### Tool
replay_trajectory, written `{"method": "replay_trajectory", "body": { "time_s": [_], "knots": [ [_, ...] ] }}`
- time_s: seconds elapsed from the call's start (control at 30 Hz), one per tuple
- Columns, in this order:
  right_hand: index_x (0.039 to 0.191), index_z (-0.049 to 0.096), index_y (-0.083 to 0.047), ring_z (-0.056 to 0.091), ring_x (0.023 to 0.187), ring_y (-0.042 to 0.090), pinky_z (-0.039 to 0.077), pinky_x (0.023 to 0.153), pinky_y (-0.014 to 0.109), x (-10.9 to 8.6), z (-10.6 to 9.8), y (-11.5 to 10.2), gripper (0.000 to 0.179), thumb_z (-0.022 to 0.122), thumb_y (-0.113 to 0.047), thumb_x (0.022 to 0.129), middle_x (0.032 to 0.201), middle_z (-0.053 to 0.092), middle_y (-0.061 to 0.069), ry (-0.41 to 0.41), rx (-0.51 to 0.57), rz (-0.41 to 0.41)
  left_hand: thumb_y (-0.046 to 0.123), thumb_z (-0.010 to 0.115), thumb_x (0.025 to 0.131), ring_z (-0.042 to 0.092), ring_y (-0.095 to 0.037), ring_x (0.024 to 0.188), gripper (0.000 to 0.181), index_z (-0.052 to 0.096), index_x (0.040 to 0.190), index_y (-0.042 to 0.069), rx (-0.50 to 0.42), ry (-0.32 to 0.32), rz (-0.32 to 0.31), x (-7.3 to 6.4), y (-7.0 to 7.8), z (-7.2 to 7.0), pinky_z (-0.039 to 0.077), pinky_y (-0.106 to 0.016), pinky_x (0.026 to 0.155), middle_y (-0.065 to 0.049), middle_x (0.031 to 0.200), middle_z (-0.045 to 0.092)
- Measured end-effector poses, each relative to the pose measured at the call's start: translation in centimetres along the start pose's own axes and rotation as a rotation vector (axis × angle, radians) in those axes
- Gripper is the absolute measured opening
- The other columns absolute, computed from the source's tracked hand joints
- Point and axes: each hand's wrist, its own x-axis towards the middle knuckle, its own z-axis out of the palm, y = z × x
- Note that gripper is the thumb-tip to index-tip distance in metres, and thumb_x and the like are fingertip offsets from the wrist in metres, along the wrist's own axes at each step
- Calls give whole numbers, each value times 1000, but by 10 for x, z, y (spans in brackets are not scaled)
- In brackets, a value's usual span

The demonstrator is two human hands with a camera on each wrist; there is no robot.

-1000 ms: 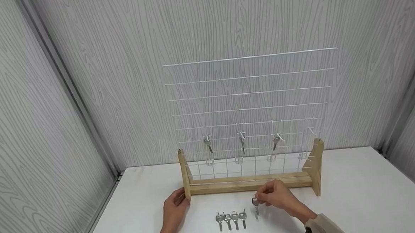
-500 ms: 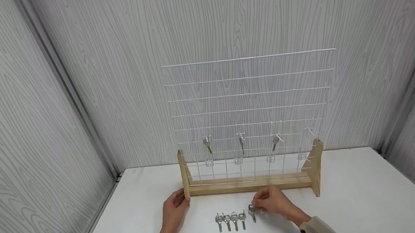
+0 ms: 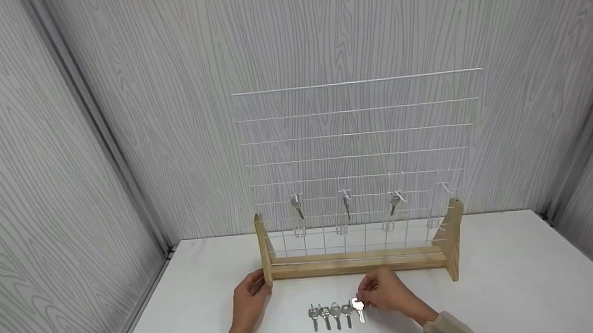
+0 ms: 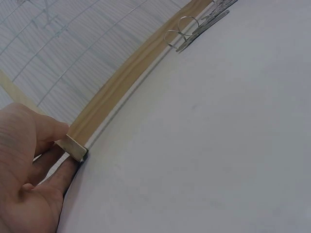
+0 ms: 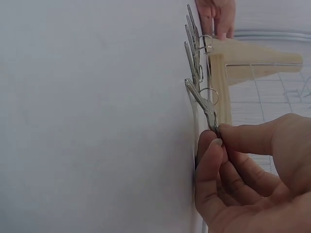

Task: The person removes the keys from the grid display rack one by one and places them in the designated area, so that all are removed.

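My right hand point(image 3: 388, 291) pinches a key point(image 3: 359, 310) between thumb and fingertips, its blade pointing down toward me. This key is at the right end of a row of several keys with rings point(image 3: 335, 314) on the white table. In the right wrist view the held key point(image 5: 203, 104) slants, its tip low by the table. My left hand point(image 3: 250, 296) grips the left end piece of a wooden stand point(image 3: 357, 266). In the left wrist view the thumb and fingers of the left hand point(image 4: 36, 160) lie around that wooden end point(image 4: 73, 147).
A white wire grid point(image 3: 355, 133) rises from the wooden stand. Three keys hang from its hooks, one of them a middle key point(image 3: 347, 207); another hook point(image 3: 443, 186) is at the right. Wood-patterned panels point(image 3: 172, 117) enclose the white table point(image 3: 510, 277).
My right hand has moved left and toward me, bringing the key down beside the row. The left hand keeps its hold on the stand.
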Motion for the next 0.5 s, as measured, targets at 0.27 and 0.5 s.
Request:
{"method": "replay_trajectory", "body": {
  "time_s": [0.27, 0.5],
  "knots": [
    [85, 75, 1, 68, 69, 13, 53, 53, 16, 1, 3, -4, 7, 80, 1, 90, 78, 73, 4, -2, -89, -41, 5, 66, 101, 59, -46, 139, 46, 59, 145, -4, -7, 13, 8, 0, 1, 1, 65, -36, 104, -30, 150, 59],
    [86, 75, -2, 67, 70, 12, 54, 54, 17, -1, 4, -7, 7, 81, 1, 90, 79, 72, 2, 1, -125, -6, 6, 66, 102, 59, -46, 139, 45, 59, 145, -4, 0, 13, 4, 0, 1, 1, 64, -38, 105, -29, 149, 59]
  ]
}}
